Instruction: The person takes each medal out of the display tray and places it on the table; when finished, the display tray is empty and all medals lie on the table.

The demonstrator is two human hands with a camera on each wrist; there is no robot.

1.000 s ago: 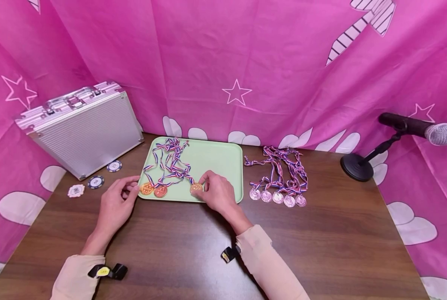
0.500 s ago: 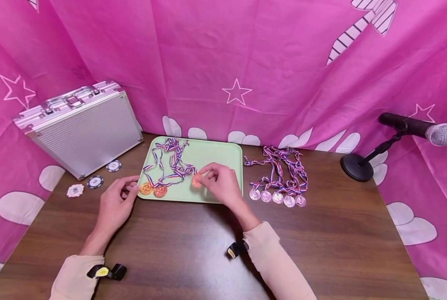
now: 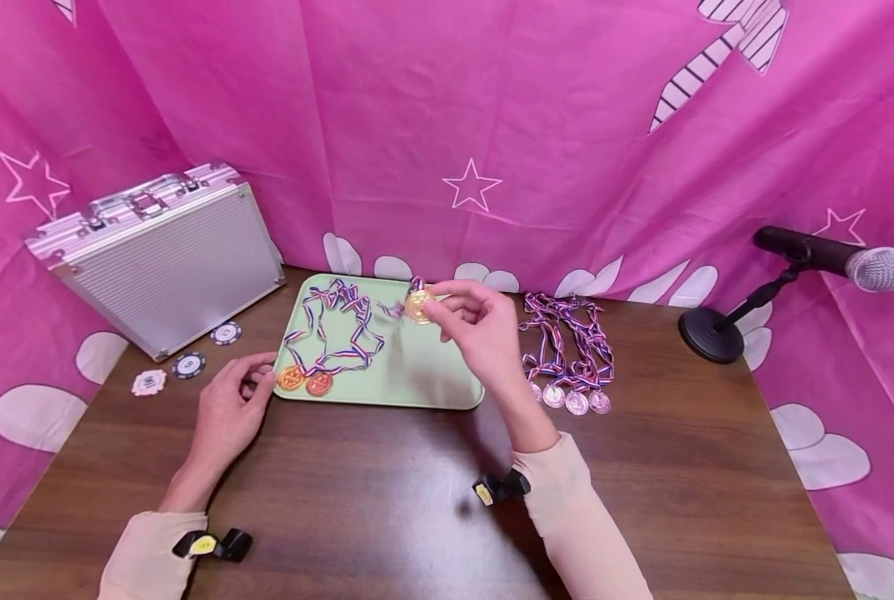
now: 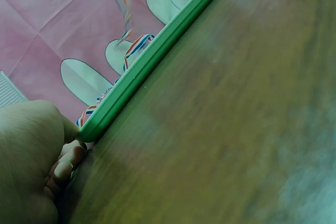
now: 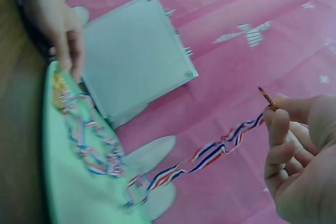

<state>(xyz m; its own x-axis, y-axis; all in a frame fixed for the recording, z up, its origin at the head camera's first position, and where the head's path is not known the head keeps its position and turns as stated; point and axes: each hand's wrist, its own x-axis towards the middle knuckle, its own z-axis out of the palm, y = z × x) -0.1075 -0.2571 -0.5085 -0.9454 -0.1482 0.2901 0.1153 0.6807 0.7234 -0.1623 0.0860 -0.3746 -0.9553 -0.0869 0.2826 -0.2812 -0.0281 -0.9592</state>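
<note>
Between thumb and fingertips my right hand (image 3: 484,329) pinches a gold medal (image 3: 418,307), raised above the right half of the light green tray (image 3: 432,383). Its red, white and blue ribbon (image 5: 210,153) trails down toward the tray in the right wrist view. My left hand (image 3: 232,404) holds the tray's near left corner, thumb at the rim and fingers curled below it in the left wrist view. Near that corner lie a gold medal (image 3: 292,378) and a reddish medal (image 3: 320,383), their striped ribbons (image 3: 342,292) looped toward the back of the tray.
Right of the tray several silver-looking medals (image 3: 577,403) lie in a row, ribbons bunched behind, partly hidden by my right hand. A silver case (image 3: 177,267) stands at left with poker chips (image 3: 189,365) before it. A microphone (image 3: 829,254) on a stand is at right.
My right hand has lifted the gold medal from the tray's near side and carried it up and to the right, drawing its ribbon off the others. The left hand stays at the corner.
</note>
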